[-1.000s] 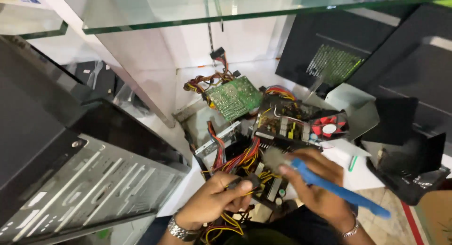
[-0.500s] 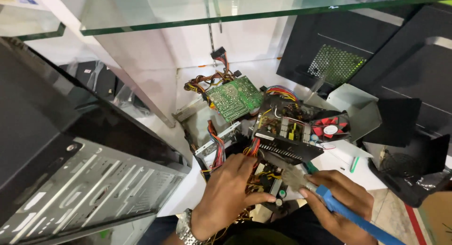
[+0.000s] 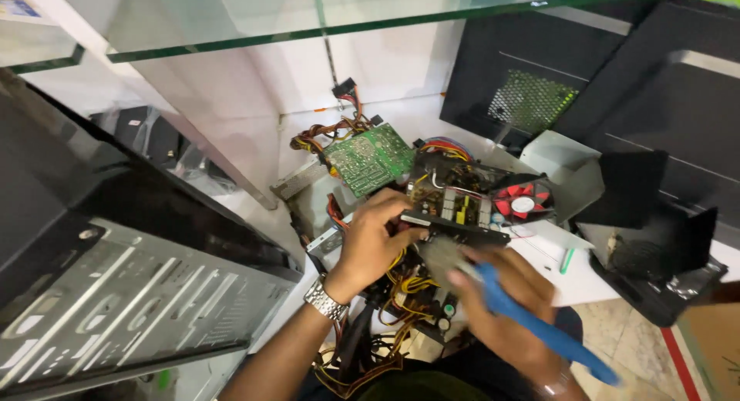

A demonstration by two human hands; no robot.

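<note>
Now, past the grey computer case [image 3: 131,308] at nine o'clock, the left hand [image 3: 370,243] has slid up and clamps its grip on the open power supply [image 3: 455,204] at centre; the right hand [image 3: 509,312], at five o'clock, stays closed around the blue-handled brush [image 3: 539,328], bristles touching the unit's underside.

We saw a brown cardboard box [image 3: 713,351] at the lower right edge of the view, standing on the tiled floor just beyond a red stripe, only its corner showing, with a small green print mark near the frame's edge. In the top left corner, above the glass shelf [image 3: 231,31], we made out a small pale-yellow and blue printed card or package [image 3: 15,4], too cut off to tell which. We could not pick out any lit screen, sign or readable sticker among the rest.
</note>
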